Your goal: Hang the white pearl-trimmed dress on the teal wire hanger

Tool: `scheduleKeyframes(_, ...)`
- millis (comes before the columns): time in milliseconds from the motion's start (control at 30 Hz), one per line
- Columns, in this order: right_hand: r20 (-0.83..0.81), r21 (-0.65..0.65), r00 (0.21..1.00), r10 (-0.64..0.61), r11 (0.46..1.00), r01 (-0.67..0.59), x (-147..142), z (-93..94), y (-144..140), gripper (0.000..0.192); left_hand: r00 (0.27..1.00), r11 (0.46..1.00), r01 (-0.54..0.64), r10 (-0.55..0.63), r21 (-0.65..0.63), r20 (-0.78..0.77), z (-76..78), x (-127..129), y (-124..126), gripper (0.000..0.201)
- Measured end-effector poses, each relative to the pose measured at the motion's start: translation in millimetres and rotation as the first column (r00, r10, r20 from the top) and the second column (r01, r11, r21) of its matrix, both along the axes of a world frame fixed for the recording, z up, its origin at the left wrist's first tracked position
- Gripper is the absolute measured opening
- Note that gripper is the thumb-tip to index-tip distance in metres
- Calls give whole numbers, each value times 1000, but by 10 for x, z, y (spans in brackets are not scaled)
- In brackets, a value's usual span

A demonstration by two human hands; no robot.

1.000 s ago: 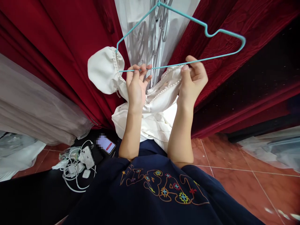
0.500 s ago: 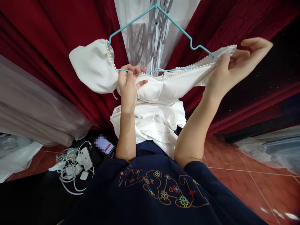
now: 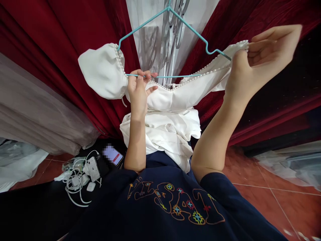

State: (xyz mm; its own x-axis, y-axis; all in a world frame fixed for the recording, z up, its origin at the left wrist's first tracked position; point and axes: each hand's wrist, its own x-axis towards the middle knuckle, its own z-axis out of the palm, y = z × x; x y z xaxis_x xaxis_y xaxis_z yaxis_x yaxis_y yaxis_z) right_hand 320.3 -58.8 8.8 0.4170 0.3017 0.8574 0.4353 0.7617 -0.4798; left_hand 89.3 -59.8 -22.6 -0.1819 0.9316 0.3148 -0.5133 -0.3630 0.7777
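Observation:
A white dress (image 3: 163,98) with a pearl-trimmed neckline is on a light-blue hanger (image 3: 188,25) in front of me. My left hand (image 3: 137,88) is closed around the hanger's lower bar, at the neckline beside the puffed left sleeve (image 3: 101,72). At the hanger's right end, my right hand (image 3: 265,63) grips the dress's pearl-edged shoulder between thumb and fingers. The thumb and wrist hide part of that sleeve. Folds of the white skirt lie gathered over my lap, below the bodice.
Dark red curtains (image 3: 100,40) hang on both sides of a silvery metal frame (image 3: 173,43). To my left, on a black surface, lie a lit phone (image 3: 116,158), a second phone (image 3: 93,169) and white cables (image 3: 72,190). Sheer fabric (image 3: 296,164) reaches the tiled floor (image 3: 278,207) at right.
My right hand has moved up and outward, its back turning, with the dress's shoulder still in its grip. The left hand keeps its hold on the bar. The view has shifted slightly.

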Motion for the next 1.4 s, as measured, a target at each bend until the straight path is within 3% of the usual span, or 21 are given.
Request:
scheduleKeyframes(100, 44, -34, 996, 73, 997, -72, -144, 56, -51, 21, 1000, 1000, -11, 11, 4, -5, -18, -14, 49, 16)
scheduleKeyframes(233, 105, -41, 985, 134, 991, -131, -325, 83, 79, 24, 1000, 994, -17, 19, 104, -13, -71, 11, 64, 14)
scheduleKeyframes(367, 43, -93, 998, 45, 995, -41, -453, 49, 231, 31, 999, 996, 11, -8, 91, -31, -108, 6, 47, 10)
scheduleKeyframes(467, 83, -125, 996, -37, 991, 47, -485, -53, 233, 42, 999, 996, 33, -29, 81, -40, -117, -32, 45, 8)
scheduleKeyframes(567, 113, -130, 986, -125, 982, 139, -394, -162, 241, 55, 998, 995, 49, -44, 82, -52, -111, -56, 42, 7)
scheduleKeyframes(633, 58, -137, 986, -158, 977, 165, -275, -174, 293, 49, 997, 996, 50, -45, 72, -62, -102, -51, 35, 8)
scheduleKeyframes(733, -36, -43, 992, -124, 992, 122, -121, -65, 403, 35, 997, 996, 47, -43, 70, -58, -79, -17, 9, 10)
scheduleKeyframes(867, -57, 126, 990, -129, 983, 135, -128, 152, 534, 43, 997, 992, 58, -53, 113, -50, -54, 25, -30, 10)
scheduleKeyframes(933, -16, 34, 988, -152, 988, 152, -196, 197, 592, 46, 997, 993, 49, -42, 109, -59, -66, 20, -19, 10)
scheduleKeyframes(1000, 31, -129, 995, -93, 987, 96, -258, 177, 628, 46, 997, 996, 38, -32, 86, -71, -95, -1, 13, 9)
scheduleKeyframes(1067, 48, -222, 999, 17, 975, -6, -286, 98, 617, 43, 996, 998, 29, -23, 61, -90, -120, -28, 42, 9)
scheduleKeyframes(1100, 36, -210, 998, 59, 976, -51, -284, 40, 589, 42, 994, 998, 28, -22, 50, -105, -125, -40, 47, 9)
scheduleKeyframes(1233, -24, -10, 992, 125, 992, -125, -213, -308, 359, 41, 988, 998, 35, -28, 47, -149, -81, -51, -4, 10)
scheduleKeyframes(1333, -159, 81, 987, -27, 996, 40, -157, -631, 187, 41, 990, 999, 19, -12, 45, -142, -33, -36, -44, 11)
scheduleKeyframes(1400, -297, 58, 942, -155, 982, 179, -119, -804, 149, 43, 992, 999, 12, -7, 35, -125, -20, -27, -46, 12)
